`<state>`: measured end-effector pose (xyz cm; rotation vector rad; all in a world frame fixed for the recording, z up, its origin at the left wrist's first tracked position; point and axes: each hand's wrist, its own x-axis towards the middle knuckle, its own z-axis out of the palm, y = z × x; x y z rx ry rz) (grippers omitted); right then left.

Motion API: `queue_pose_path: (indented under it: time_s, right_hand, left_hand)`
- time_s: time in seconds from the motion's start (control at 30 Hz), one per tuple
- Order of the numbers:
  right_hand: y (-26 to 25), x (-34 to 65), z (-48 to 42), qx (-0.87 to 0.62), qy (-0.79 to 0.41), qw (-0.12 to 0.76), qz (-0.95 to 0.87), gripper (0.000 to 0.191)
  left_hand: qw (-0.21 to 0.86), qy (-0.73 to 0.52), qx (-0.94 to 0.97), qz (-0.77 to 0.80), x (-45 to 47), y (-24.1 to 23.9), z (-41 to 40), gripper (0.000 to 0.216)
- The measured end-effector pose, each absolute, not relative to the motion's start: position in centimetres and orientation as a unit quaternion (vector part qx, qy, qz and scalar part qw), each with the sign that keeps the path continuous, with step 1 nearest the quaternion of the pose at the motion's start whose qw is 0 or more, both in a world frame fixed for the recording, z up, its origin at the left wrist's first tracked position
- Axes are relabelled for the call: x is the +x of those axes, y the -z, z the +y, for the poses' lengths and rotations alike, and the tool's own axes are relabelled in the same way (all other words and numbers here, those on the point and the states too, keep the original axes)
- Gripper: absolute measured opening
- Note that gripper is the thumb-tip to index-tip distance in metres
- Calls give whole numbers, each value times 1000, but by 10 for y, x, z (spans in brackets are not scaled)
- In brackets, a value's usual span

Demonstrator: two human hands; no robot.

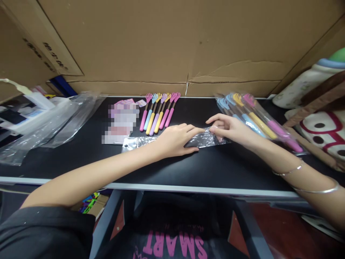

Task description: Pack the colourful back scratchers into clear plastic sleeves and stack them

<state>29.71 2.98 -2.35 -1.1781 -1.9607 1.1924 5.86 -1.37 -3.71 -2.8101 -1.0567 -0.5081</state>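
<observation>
A narrow clear plastic bag [130, 143] lies across the middle of the black table. My left hand [179, 138] rests on it with fingers stretched out to the right and the thumb apart. At the bag's right end my right hand [222, 127] pinches the film between bent fingers; the fingertips partly hide that end. Behind my left hand stand in a row several back scratchers [155, 120] with pink, blue, yellow and purple handles, claw ends pointing away. Beyond my right hand lie several more scratchers [253, 118] in clear bags.
Left of the row is a stack of printed cards [122, 122], partly blurred out. Further left, more clear bags [67, 122] lie beside a white holder [35, 111]. A cardboard wall [172, 43] closes off the back. A white bottle [304, 86] and a patterned bag [323, 133] stand at right.
</observation>
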Motion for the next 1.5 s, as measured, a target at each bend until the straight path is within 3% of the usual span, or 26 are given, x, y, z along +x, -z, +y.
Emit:
queue_pose_path:
  time_s: [0.43,0.9,1.03,1.5]
  right_hand:
    - [22,295,24,-460,-572,333,-591,50]
    - [20,289,13,-468,-605,287,-577,49]
    - [20,288,12,-458,-605,296,-580,51]
    - [17,290,21,-438,-618,346,-554,35]
  left_hand:
    - [77,190,-916,-345,52,44,-10,50]
    - [109,193,-908,-356,52,43,-10,40]
    - [116,187,-909,-354,52,43,-10,46]
    - [181,167,-891,-382,51,37,-14,35]
